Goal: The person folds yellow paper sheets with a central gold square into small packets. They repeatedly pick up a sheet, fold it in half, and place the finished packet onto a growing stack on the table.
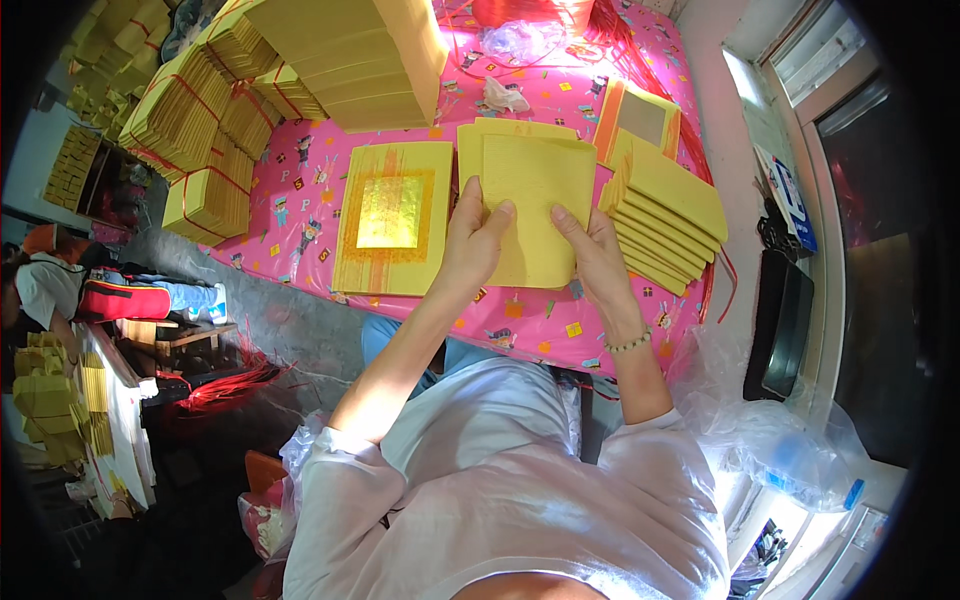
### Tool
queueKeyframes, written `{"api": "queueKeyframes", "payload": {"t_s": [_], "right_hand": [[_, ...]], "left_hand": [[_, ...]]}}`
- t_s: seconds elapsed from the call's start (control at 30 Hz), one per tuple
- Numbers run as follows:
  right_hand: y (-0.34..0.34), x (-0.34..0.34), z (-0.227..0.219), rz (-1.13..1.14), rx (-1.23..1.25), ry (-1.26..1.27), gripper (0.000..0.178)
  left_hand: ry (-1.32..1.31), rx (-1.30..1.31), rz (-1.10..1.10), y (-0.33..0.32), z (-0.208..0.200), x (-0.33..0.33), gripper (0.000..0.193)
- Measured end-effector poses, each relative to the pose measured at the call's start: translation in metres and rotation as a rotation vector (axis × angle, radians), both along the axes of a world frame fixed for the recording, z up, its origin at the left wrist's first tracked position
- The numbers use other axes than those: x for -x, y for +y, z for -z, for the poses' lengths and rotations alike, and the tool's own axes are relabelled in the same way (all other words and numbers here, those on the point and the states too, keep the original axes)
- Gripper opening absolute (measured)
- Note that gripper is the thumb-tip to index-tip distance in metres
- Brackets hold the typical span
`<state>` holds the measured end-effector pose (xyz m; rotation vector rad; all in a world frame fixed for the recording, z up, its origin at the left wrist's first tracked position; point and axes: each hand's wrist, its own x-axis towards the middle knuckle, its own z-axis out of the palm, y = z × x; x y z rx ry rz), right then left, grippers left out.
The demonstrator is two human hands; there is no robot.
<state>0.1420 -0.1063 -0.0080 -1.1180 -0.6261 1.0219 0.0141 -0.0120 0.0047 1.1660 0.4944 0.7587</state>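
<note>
Between my two hands is a stack of plain yellow paper sheets (537, 200), tilted up a little above the pink table. My left hand (476, 235) grips its left edge with the thumb on the front. My right hand (596, 252) pinches the right edge, thumb also in front, fingers partly hidden behind the sheets. Left of them lies a yellow paper stack with a gold foil square (388, 213) on top. Close by my right hand, several yellow paper packs (668, 205) lie fanned in an overlapping row. Behind these is a yellow sheet with a silvery square (641, 117).
Yellow bundles tied with red string (185, 105) are piled at the table's left end. A tall yellow stack (340, 60) stands at the back, near crumpled clear plastic (522, 40) and red strings (640, 55). Another person (50, 285) sits at far left. A window ledge runs along the right.
</note>
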Motion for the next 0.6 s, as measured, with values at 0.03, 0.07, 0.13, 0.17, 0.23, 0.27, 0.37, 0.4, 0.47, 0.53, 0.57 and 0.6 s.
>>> {"api": "queueKeyframes", "payload": {"t_s": [0.03,0.07,0.13,0.17,0.23,0.27,0.37,0.4,0.47,0.53,0.57,0.6], "right_hand": [[-0.001,-0.001,0.001,-0.011,0.012,-0.004,0.034],[-0.002,-0.003,0.002,-0.023,0.023,-0.007,0.033],[-0.001,-0.004,0.001,-0.009,-0.001,-0.007,0.032],[0.000,-0.004,-0.003,0.017,-0.037,-0.004,0.031],[0.001,-0.005,-0.002,0.049,-0.059,-0.040,0.029],[0.001,-0.005,0.001,0.054,-0.046,-0.079,0.028],[0.000,-0.006,0.004,0.049,0.009,-0.126,0.025],[0.000,-0.006,0.003,0.044,0.028,-0.128,0.024],[-0.002,-0.008,-0.008,0.087,-0.005,-0.085,0.022],[-0.004,-0.011,-0.010,0.114,-0.022,-0.077,0.022],[-0.004,-0.011,-0.004,0.113,-0.026,-0.089,0.022],[-0.003,-0.011,0.000,0.112,-0.032,-0.101,0.022]], "left_hand": [[-0.004,-0.014,-0.007,0.000,0.001,0.001,0.037],[-0.008,-0.028,-0.013,0.000,0.001,0.002,0.037],[0.033,-0.046,-0.008,0.001,0.004,0.006,0.037],[0.053,-0.055,-0.005,0.001,0.007,0.008,0.037],[0.078,-0.112,-0.012,0.000,0.017,0.010,0.036],[0.091,-0.141,-0.015,0.000,0.020,0.011,0.035],[0.060,-0.087,-0.038,-0.003,0.020,0.014,0.034],[0.076,-0.107,-0.022,-0.002,0.020,0.016,0.034],[0.106,-0.147,0.011,0.000,0.021,0.022,0.035],[0.144,-0.147,0.057,-0.003,0.017,0.028,0.034],[0.162,-0.147,0.082,-0.005,0.016,0.030,0.034],[0.155,-0.123,0.083,-0.005,0.017,0.033,0.034]]}}
